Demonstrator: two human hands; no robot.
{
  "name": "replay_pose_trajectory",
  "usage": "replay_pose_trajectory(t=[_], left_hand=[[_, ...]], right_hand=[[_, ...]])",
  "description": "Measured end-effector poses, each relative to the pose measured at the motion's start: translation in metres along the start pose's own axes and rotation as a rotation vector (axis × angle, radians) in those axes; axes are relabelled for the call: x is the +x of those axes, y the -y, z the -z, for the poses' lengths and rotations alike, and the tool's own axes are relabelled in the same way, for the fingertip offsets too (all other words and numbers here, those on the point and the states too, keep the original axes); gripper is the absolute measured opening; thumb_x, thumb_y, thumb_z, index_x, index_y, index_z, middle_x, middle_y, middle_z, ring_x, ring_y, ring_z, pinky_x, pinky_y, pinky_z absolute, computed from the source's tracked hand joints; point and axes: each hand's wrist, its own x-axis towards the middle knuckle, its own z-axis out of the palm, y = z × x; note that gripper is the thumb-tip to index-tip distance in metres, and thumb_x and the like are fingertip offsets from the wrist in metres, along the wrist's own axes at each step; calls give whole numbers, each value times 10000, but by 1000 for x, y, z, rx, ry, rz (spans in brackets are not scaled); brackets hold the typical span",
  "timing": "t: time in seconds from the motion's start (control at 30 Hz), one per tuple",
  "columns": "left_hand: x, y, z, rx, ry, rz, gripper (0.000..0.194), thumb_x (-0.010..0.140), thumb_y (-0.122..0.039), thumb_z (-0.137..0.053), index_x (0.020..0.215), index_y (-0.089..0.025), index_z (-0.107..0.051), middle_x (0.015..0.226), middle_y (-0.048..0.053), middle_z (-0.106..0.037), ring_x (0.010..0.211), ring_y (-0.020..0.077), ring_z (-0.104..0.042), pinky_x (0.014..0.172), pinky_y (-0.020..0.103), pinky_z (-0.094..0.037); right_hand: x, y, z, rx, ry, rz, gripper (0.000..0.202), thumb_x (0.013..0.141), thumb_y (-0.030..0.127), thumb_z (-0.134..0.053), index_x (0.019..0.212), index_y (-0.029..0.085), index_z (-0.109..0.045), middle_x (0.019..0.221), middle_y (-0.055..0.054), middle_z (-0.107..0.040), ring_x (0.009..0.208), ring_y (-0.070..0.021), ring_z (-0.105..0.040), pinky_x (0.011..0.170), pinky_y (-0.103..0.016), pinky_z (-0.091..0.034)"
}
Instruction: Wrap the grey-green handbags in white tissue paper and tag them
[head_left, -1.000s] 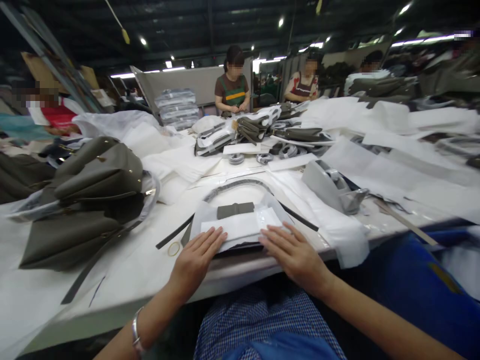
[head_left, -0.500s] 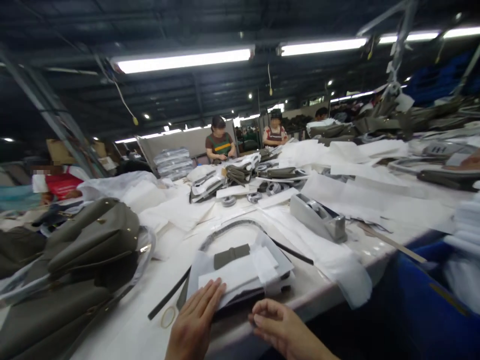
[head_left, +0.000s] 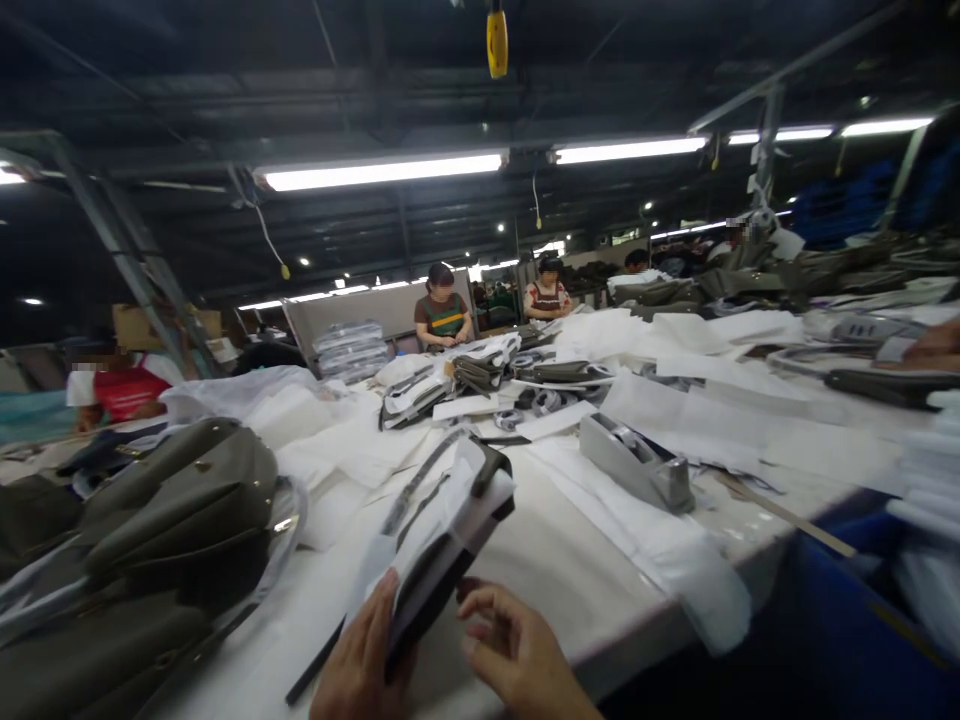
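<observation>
A dark olive handbag (head_left: 491, 470), partly covered in white paper, is tipped up on its edge on the table in front of me. Its long handle (head_left: 420, 480), covered in pale wrapping, arches along the far left side. My left hand (head_left: 364, 650) grips the near left end of the bag, thumb side over the paper and other fingers underneath. Just right of the bag's dark lower side is my right hand (head_left: 514, 640), its fingers loosely curled and apart, with nothing visible in them. Whether its fingertips touch the bag I cannot tell. A dark strap (head_left: 315, 665) sticks out left of my left hand.
A grey tape dispenser (head_left: 637, 465) stands to the right, beside white sheets (head_left: 675, 415). Larger olive bags (head_left: 180, 510) are heaped at left. More wrapped bags (head_left: 480, 370) lie farther back. A blue bin (head_left: 847, 600) is below the table's right edge. Co-workers (head_left: 444, 310) sit beyond.
The bag lay flat under my left hand and is now tilted up on edge, gripped by that hand. My right hand has shifted slightly left. The view has tipped upward.
</observation>
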Motion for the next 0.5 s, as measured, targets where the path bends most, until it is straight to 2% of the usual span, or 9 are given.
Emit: replay_pose_trajectory(t=[0.07,0.13,0.2,0.27,0.3,0.37,0.4,0.5], left_hand=[[3,-6,5,-27,42,113,755,959,-169,-493,1589,-289,-95,1377,82,-614,1109,263,-684,929,386,-584],[8,-9,11,-41,81,198,752,970,-187,-510,1585,-325,-99,1410,72,-586,1120,271,-676,935,394,-578],[11,-10,16,-30,85,267,739,976,-227,-533,1581,-336,-122,1395,78,-599,1070,283,-697,866,390,-598],[12,-7,18,1,73,358,733,973,-276,-554,1577,-343,-145,1341,85,-640,987,293,-726,745,372,-613],[11,-5,18,13,69,409,737,968,-303,-565,1575,-345,-150,1316,87,-656,961,298,-732,697,362,-612],[8,-2,16,17,74,504,751,957,-354,-579,1574,-347,-152,1293,87,-671,963,306,-732,657,353,-607],[6,-1,15,10,81,541,754,954,-377,-579,1574,-347,-152,1295,89,-670,985,311,-727,659,356,-607],[1,0,10,-9,82,623,733,955,-428,-561,1567,-381,-160,1325,75,-654,1021,326,-716,669,388,-612]], right_hand=[[2,14,13,-204,50,55,254,792,281,-669,1033,212,-712,1219,-86,-685,1142,-259,-640,947,-372,-525],[5,23,40,-438,86,141,328,835,251,-627,1154,222,-700,1201,-82,-708,1118,-245,-662,934,-380,-555],[11,27,82,-699,61,270,346,871,247,-609,1209,219,-676,1227,-91,-702,1153,-241,-651,980,-400,-545],[20,31,132,-987,-24,379,314,914,236,-567,1210,209,-669,1255,-110,-688,1204,-241,-626,1067,-437,-489],[25,33,158,-1136,-71,384,310,925,218,-549,1212,203,-667,1270,-118,-678,1209,-240,-625,1072,-436,-488],[34,36,205,-1435,-109,305,354,927,186,-529,1264,192,-637,1337,-132,-635,1258,-243,-593,1084,-439,-477],[38,38,223,-1491,-123,268,370,912,165,-536,1269,175,-634,1340,-150,-630,1253,-259,-598,1071,-454,-486],[45,39,255,-1572,-123,173,361,864,138,-583,1214,147,-670,1267,-166,-677,1159,-280,-661,995,-435,-536]])
